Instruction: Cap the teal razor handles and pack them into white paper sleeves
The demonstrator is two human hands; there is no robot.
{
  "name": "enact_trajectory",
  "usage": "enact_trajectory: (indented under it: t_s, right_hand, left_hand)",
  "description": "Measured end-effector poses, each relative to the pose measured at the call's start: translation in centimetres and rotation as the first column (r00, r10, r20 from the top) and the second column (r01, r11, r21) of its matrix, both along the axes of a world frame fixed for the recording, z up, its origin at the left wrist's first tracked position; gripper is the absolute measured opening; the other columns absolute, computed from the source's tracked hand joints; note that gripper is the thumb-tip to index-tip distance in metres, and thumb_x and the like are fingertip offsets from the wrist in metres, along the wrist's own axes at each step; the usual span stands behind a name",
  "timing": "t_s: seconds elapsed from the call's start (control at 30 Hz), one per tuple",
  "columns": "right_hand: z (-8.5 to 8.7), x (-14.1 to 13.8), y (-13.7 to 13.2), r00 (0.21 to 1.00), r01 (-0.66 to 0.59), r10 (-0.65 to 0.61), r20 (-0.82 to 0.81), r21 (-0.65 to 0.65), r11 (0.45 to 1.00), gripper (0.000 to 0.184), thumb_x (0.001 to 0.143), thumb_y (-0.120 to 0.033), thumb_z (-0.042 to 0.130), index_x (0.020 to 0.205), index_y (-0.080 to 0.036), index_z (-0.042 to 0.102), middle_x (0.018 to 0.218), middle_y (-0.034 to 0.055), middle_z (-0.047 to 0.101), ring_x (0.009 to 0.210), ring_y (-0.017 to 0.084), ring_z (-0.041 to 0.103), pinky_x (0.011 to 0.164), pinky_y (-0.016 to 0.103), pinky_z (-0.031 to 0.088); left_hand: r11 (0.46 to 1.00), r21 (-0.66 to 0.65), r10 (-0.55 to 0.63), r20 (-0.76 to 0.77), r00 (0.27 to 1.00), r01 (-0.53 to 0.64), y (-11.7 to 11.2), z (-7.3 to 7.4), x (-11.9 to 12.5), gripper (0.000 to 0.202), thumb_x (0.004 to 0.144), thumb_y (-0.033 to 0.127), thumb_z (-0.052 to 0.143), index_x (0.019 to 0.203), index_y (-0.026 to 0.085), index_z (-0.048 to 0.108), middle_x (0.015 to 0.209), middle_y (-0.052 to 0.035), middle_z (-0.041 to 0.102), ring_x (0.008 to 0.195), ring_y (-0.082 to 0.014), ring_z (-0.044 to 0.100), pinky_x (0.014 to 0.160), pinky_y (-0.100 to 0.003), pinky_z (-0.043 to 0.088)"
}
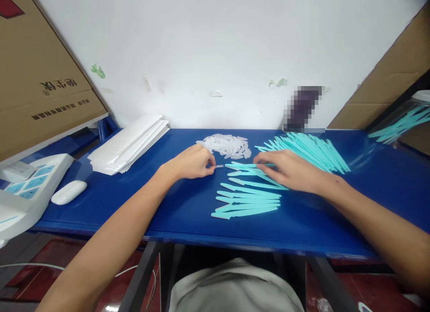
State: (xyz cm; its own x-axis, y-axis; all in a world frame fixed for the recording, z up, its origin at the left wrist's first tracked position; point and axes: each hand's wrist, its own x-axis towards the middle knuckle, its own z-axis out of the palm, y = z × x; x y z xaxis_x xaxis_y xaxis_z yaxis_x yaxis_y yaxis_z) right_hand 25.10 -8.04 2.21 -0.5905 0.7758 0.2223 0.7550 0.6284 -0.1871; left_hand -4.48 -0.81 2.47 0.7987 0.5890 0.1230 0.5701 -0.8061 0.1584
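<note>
My left hand (200,162) pinches a small translucent blade cap (219,166) between thumb and fingers. Just right of it, the tip of a turquoise eyebrow razor (240,166) points at the cap; I cannot tell whether they touch. The razor's other end is in my right hand (281,167), closed on it with thumb and forefinger. Below that hand, several razors (250,195) lie in a loose row, tips to the left. Behind my left hand is a heap of translucent caps (231,145). A larger pile of turquoise razors (312,148) fans out behind my right hand.
A stack of white envelopes (129,144) lies at the left of the blue table (188,213). Further left are a white mouse (69,192) and a white device (43,186) with blue keys. Cardboard boxes (50,70) flank the white wall. A clear jar (403,119) holds turquoise razors.
</note>
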Motion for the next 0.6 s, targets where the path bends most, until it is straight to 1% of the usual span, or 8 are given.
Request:
enact_trajectory:
  t_s: [0.1,0.2,0.27,0.4,0.5,0.6]
  right_hand:
    - [-0.18,0.09,0.15,1.0,-0.005,0.005,0.005,0.025,1.0,0.027,0.102,-0.031,0.043,0.108,-0.021,0.067,0.1,0.0088,0.075,0.081,0.023,0.068,0.066,0.032,0.044]
    - [-0.38,-0.01,0.19,1.0,-0.003,0.003,-0.012,0.048,0.999,0.027,0.103,-0.031,0.041,0.109,-0.02,0.065,0.1,0.0094,0.074,0.083,0.023,0.067,0.068,0.032,0.044]
    - [-0.49,-0.08,0.21,1.0,-0.006,0.007,-0.016,0.054,0.999,0.028,0.103,-0.031,0.04,0.11,-0.02,0.065,0.099,0.0093,0.073,0.082,0.023,0.066,0.069,0.032,0.044]
    - [-0.53,-0.11,0.25,1.0,-0.018,0.018,-0.003,0.054,0.998,0.03,0.104,-0.032,0.037,0.108,-0.019,0.064,0.095,0.0091,0.071,0.081,0.022,0.064,0.07,0.032,0.044]
    - [-0.47,-0.14,0.22,1.0,-0.027,0.028,-0.01,0.057,0.998,0.029,0.103,-0.031,0.039,0.107,-0.019,0.065,0.095,0.0093,0.071,0.081,0.023,0.064,0.071,0.033,0.044]
    - [-0.48,-0.36,0.05,0.999,-0.025,0.028,-0.041,0.061,0.998,0.028,0.103,-0.031,0.04,0.108,-0.019,0.064,0.097,0.0098,0.071,0.082,0.022,0.064,0.072,0.033,0.044]
  left_hand:
    - [1.0,-0.015,0.006,0.002,1.0,-0.006,-0.21,-0.08,0.22,0.015,0.078,0.019,0.065,0.078,0.02,0.08,0.061,-0.0004,0.067,0.053,-0.0143,0.057,0.059,-0.029,0.04]
    - [1.0,-0.02,-0.002,0.012,1.0,0.002,-0.23,-0.13,0.18,0.013,0.077,0.018,0.065,0.079,0.02,0.079,0.057,0.0007,0.065,0.051,-0.0143,0.057,0.057,-0.029,0.04]
    - [1.0,-0.015,-0.012,0.012,1.0,0.012,-0.23,-0.13,0.16,0.013,0.077,0.017,0.065,0.081,0.019,0.078,0.059,0.0005,0.065,0.053,-0.0144,0.058,0.058,-0.029,0.04]
    - [0.999,0.05,-0.022,0.008,1.0,0.021,-0.3,0.05,0.15,0.013,0.079,0.018,0.064,0.083,0.019,0.076,0.067,-0.0006,0.067,0.058,-0.0141,0.057,0.06,-0.029,0.039]
    - [0.994,0.104,-0.038,0.027,0.999,0.035,-0.37,0.11,0.15,0.012,0.08,0.018,0.063,0.085,0.019,0.074,0.078,-0.002,0.069,0.067,-0.0155,0.059,0.063,-0.029,0.039]
    - [0.991,0.122,-0.068,0.091,0.994,0.056,-0.52,-0.21,0.38,0.015,0.089,0.023,0.06,0.092,0.019,0.074,0.088,-0.0044,0.067,0.077,-0.0177,0.06,0.068,-0.03,0.041]
